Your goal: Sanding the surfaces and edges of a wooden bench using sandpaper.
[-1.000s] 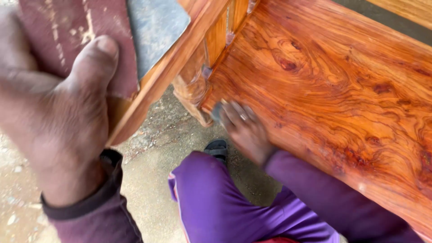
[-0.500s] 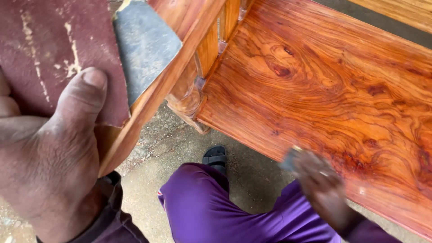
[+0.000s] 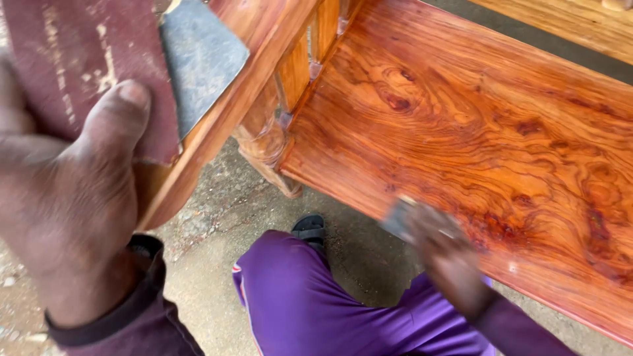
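Head view: left hand pinches maroon sandpaper; blurred right hand presses grey pad on seat.

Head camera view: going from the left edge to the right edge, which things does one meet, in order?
Left hand on dark red sandpaper → grey sanding pad → turned wooden spindle → black sandal → right hand, blurred, pressing a small grey pad → glossy reddish wooden seat board.

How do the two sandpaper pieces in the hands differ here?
The left hand pins a large maroon sandpaper sheet, sharp and streaked with pale wear, on the armrest. The right hand presses a small grey sandpaper piece, blurred, on the seat board. Both lie on reddish glossy wood.
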